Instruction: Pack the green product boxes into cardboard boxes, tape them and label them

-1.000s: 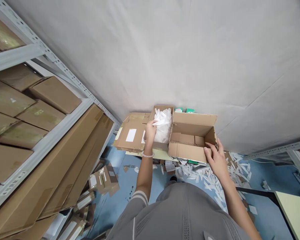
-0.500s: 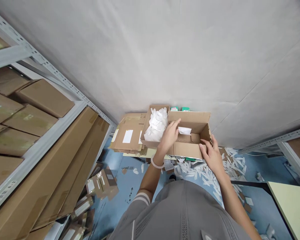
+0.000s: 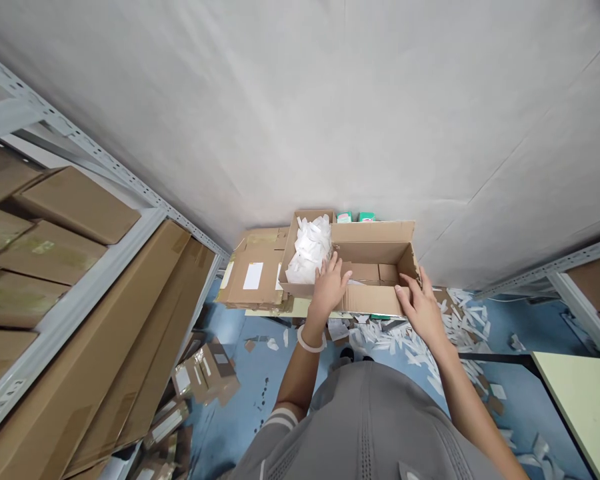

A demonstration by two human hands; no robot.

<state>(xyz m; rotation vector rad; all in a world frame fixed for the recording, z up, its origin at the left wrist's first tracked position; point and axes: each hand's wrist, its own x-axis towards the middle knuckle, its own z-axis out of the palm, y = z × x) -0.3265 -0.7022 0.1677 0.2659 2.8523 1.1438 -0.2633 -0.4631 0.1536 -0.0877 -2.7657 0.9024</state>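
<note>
An open cardboard box with raised flaps stands on the table in front of me. My right hand grips its right end, with the end wall between thumb and fingers. My left hand, fingers spread, is over the box's left end, beside a second carton. That carton is filled with crumpled white packing paper. Only a small edge of a white slip shows inside the open box, by my left thumb; the rest is hidden.
Flattened cartons with white labels lie stacked at the left. Two green-and-white packs stand behind the box. Shelving with cartons rises at the left. Paper scraps litter the blue floor, and a pale tabletop is at the lower right.
My left hand has moved left and down from over the box's opening, its fingers spreading. The white slip has gone from mid-box to near that hand. The right hand keeps its grip.
</note>
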